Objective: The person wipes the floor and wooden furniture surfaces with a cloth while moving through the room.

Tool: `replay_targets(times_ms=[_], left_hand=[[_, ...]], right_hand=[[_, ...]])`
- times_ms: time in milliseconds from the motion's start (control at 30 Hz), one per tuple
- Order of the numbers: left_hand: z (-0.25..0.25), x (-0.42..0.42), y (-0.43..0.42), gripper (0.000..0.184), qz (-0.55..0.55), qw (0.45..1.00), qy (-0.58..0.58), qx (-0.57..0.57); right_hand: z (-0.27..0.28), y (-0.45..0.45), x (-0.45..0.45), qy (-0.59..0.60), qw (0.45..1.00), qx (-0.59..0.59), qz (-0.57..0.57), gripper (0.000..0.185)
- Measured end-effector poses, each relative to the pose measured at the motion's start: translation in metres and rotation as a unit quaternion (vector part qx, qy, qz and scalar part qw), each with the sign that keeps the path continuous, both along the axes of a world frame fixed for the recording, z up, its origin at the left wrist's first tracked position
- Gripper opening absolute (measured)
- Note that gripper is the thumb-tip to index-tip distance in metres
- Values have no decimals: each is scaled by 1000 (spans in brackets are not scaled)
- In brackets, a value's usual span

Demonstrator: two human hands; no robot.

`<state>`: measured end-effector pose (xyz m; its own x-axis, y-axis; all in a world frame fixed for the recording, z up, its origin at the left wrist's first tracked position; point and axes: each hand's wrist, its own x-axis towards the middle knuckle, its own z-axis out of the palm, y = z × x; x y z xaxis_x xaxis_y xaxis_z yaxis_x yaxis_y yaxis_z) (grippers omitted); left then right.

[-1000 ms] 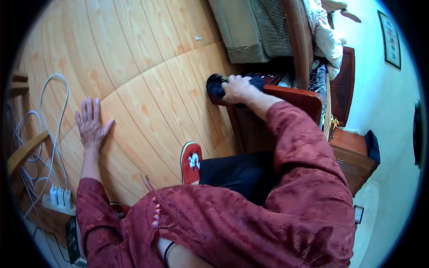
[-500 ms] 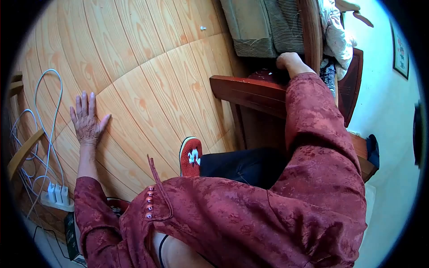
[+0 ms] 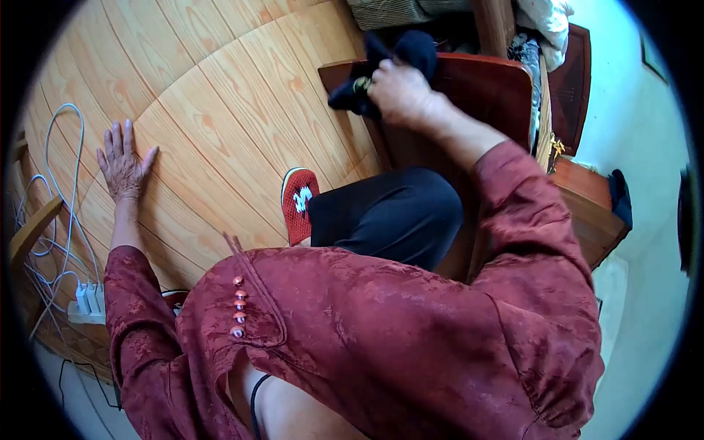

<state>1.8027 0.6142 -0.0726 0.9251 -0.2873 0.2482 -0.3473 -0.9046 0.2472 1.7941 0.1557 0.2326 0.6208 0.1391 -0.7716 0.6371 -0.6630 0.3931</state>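
Note:
My right hand (image 3: 402, 95) grips a bundle of dark navy socks (image 3: 416, 55) with a small yellowish patch. The bundle hangs over the left end of a dark red wooden board (image 3: 477, 81), beside the cushioned seat. Its fingers are wrapped round the cloth, and part of it is hidden beneath them. Far to the left, my left hand (image 3: 126, 167) rests flat with fingers spread on the wood-grain floor (image 3: 227, 139). Nothing is in it. White cables (image 3: 75, 198) lie just left of that hand.
A red knitted slipper (image 3: 299, 205) is on my foot, below a dark trouser leg (image 3: 389, 213). White plugs sit in a power strip (image 3: 86, 317) at lower left. The striped cushion (image 3: 400, 11) is at the top. A wooden drawer (image 3: 587, 202) with dark cloth stands right.
My right hand has come out from beneath the cushion, moving left and towards me, and now holds dark socks. The view has shifted; my left hand stays flat on the floor.

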Motion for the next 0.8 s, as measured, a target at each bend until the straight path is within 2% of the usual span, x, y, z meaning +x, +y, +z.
replay_targets(times_ms=[33,67,100,133,167,233,300,400,433,467,533,567,633,667,733,800], left_hand=[[-1,0,1,86,-1,1000,2,3],[-1,0,1,86,0,1000,5,8],[-1,1,1,85,-5,1000,0,5],[0,0,2,85,-8,1000,-4,3],[0,0,2,85,-12,1000,-8,0],[0,0,1,85,-4,1000,16,20],[-1,0,2,86,-4,1000,14,24],[4,0,3,86,8,995,66,73],[20,0,-3,87,28,983,132,127],[19,2,1,87,23,989,103,104],[10,-1,0,88,5,997,45,55],[8,-1,1,89,12,994,77,81],[9,-3,1,90,8,996,61,65],[10,-2,0,91,5,997,50,55],[14,-1,-1,91,10,994,77,71],[14,-2,0,91,7,995,74,68]], right_hand=[[-15,-18,-33,-35,999,37,-14,13],[-35,-51,-78,-119,985,101,76,11],[-24,-38,-96,-69,993,85,-38,10],[-35,-58,-130,-78,985,107,-113,12],[-45,-69,-162,-61,974,46,-215,15],[-59,-93,-227,71,972,2,-225,22],[-77,-107,-289,123,942,-34,-311,22],[-96,-110,-354,117,880,-64,-456,24],[-103,-112,-365,101,856,-68,-503,25],[-107,-114,-374,66,825,-64,-558,25],[-115,-113,-379,-38,737,-34,-674,28],[-125,-116,-372,-114,675,16,-729,29],[-143,-111,-351,-271,497,157,-809,31],[-153,-107,-334,-323,390,259,-823,32],[-164,-87,-275,-334,216,454,-797,35],[-154,-59,-196,-232,175,594,-750,38]])
